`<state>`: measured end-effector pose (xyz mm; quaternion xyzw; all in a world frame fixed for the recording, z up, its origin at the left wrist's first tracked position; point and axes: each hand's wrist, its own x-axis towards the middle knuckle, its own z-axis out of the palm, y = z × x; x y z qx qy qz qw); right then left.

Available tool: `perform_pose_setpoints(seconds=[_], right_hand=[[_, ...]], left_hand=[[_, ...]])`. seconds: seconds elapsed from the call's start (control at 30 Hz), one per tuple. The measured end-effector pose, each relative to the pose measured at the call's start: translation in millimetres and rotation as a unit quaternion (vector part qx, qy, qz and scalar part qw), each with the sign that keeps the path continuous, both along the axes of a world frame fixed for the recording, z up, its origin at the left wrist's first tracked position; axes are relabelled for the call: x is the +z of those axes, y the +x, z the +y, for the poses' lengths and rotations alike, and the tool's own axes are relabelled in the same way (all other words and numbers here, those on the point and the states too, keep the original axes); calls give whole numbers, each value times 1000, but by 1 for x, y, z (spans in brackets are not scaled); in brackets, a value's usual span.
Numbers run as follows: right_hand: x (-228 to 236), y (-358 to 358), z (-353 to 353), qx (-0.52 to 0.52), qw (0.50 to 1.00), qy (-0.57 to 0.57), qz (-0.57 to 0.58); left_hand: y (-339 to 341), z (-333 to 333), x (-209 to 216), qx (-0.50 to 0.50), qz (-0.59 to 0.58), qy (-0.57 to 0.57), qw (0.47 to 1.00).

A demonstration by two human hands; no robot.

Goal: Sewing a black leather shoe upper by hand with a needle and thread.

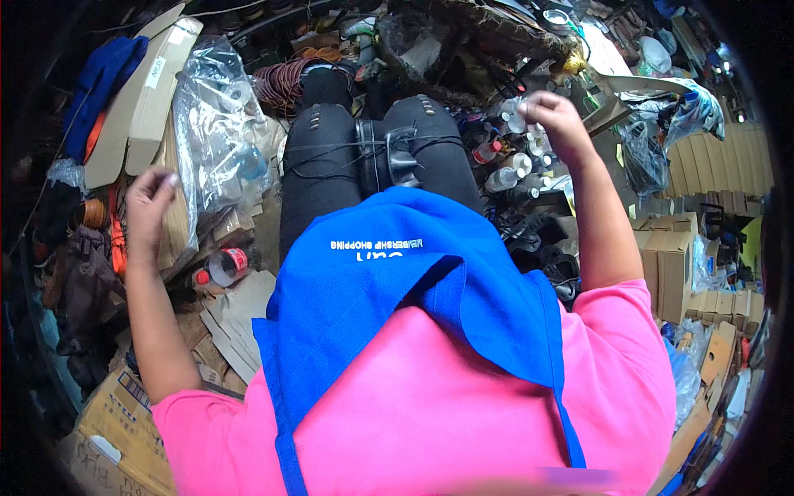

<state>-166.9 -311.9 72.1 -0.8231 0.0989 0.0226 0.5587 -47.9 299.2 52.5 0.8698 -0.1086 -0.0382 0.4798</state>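
While left hand (151,197) is hovering beside cardboard (142,107), right hand (559,122) is hovering near bottles (502,178); both curled, cannot tell if gripping; cardboard seeming light, stiff, edge-held best.

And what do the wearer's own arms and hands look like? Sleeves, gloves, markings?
Left hand and right hand: both bare, no gloves; any rings are too small to tell. Forearms: uncovered, no watch, bracelet or cable visible on them. Sleeves: short, loose, plain bright pink fabric, no print visible.
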Motion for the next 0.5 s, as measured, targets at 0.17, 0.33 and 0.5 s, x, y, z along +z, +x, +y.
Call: perform_pose_setpoints(seconds=[0.17, 0.33, 0.5], right_hand=[[24, 49, 80, 22, 926, 351, -139], [47, 56, 135, 171, 864, 463, -103], [61, 19, 108, 286, 943, 169, 0]], left_hand=[[-3, -95, 82, -219, -21, -415, 883], [-53, -176, 129, -203, 59, -508, 835], [-53, -131, 112, -380, 183, -369, 829]])
